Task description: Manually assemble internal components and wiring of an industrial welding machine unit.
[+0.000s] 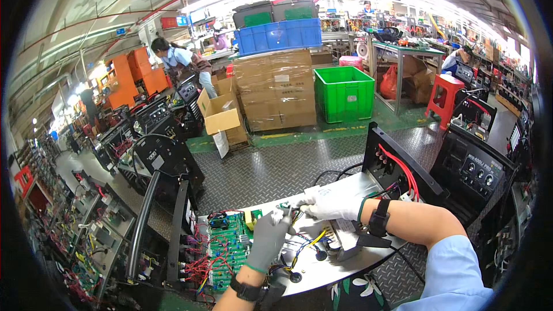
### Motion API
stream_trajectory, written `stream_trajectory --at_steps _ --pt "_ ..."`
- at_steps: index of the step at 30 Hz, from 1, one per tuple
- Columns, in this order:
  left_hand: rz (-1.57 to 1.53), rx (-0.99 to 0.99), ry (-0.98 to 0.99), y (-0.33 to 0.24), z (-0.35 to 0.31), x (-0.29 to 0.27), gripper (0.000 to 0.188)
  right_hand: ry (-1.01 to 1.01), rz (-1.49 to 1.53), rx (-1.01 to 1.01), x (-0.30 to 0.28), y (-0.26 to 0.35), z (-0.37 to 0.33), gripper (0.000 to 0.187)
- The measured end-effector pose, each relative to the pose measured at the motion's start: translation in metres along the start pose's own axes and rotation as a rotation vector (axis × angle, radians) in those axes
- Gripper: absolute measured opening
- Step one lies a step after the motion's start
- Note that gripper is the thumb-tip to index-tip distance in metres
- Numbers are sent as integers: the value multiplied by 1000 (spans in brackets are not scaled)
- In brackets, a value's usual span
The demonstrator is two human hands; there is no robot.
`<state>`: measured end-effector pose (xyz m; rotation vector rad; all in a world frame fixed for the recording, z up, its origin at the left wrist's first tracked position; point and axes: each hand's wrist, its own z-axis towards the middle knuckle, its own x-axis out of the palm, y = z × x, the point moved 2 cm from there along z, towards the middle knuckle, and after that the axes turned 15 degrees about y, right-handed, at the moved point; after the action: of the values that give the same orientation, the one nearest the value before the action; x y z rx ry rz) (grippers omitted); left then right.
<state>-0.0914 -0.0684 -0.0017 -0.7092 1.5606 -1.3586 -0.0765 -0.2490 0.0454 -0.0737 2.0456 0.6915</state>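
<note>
My left hand [269, 237], in a grey glove, is closed with its fingertips raised over an open machine chassis [268, 200]. Meeting it from the right is my right hand [334, 201] in a white glove, its fingers pinched together. What the two hands grip between them is too small and covered to make out. Dark and yellow wires [296, 217] hang just below the fingertips. Left of the hands lies a green circuit board [227, 250] with many red wires along its left side. A grey metal block [345, 235] sits under my right wrist.
A black end panel [397, 161] with thick red cables stands at the chassis's right; another black panel [183, 230] is at its left. Further machines [469, 167] flank both sides. Ahead are a green crate [344, 95], a wrapped carton stack [275, 92] and a red stool [445, 97]. People work farther off.
</note>
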Motion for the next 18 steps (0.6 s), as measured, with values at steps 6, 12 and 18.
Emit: stream_trajectory --at_steps 6,12,18 --pt "27 -124 145 19 4 17 24 -124 261 -155 12 -10 9 42" --pt "-201 -104 -141 35 13 48 19 83 312 -42 11 -29 31 32" --pt "-98 -23 -135 33 13 52 22 -5 684 -223 24 -42 39 27"
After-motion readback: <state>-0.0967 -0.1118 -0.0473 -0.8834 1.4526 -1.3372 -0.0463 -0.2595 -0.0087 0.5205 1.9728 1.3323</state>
